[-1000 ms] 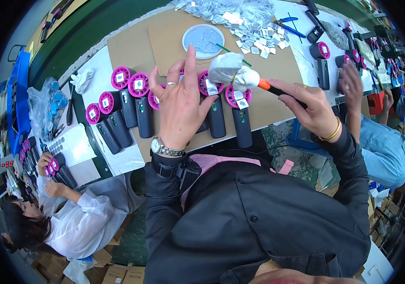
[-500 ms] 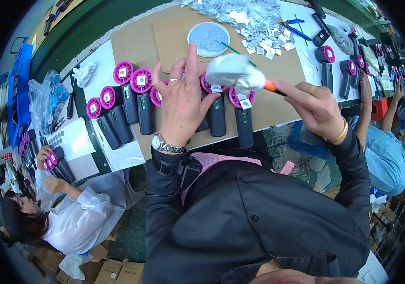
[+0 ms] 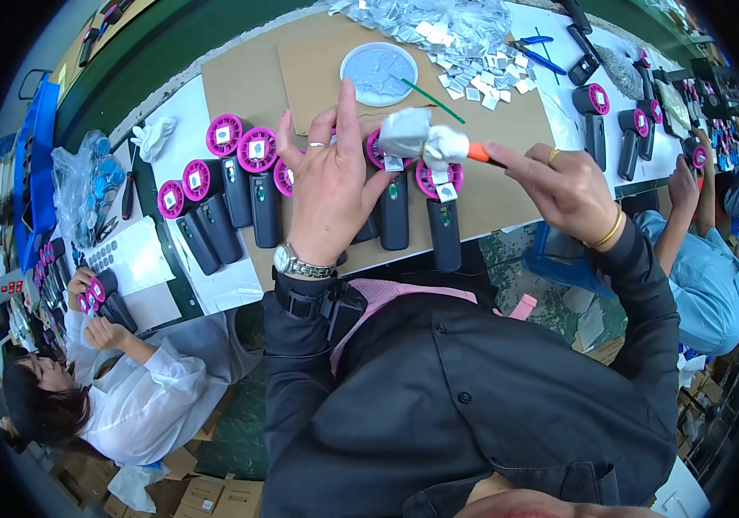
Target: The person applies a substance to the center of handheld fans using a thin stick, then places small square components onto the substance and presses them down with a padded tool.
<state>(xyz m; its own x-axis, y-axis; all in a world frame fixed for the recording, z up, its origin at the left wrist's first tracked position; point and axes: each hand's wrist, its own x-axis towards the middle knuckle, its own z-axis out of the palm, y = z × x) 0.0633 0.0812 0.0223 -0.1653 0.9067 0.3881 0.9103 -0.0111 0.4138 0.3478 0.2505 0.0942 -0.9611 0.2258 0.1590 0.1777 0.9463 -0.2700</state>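
Note:
My right hand [image 3: 573, 192] is closed around the orange and black handle of a hammer [image 3: 407, 135]. Its blocky head is wrapped in white material, bunched where it meets the handle. The head is above a device [image 3: 394, 211] with a pink round head and dark grey handle. Fingers spread, my left hand [image 3: 326, 203] lies over the middle of a row of such devices, its thumb beside that one; it hides parts of several. To the right is another pink-headed device [image 3: 445, 235]. Small pale squares sit on the pink heads.
Farther back are a round dish [image 3: 378, 53] of clear gel, a green stick [image 3: 434, 99], a heap of silver squares [image 3: 483, 73] and blue-handled cutters [image 3: 542, 53]. A white-sleeved person [image 3: 141, 397] works at left, a blue-clothed person [image 3: 697, 293] at right.
The hammer's head has come slightly lower and its blur has gone. My right hand has moved a little left and down. My left hand stays nearly in place.

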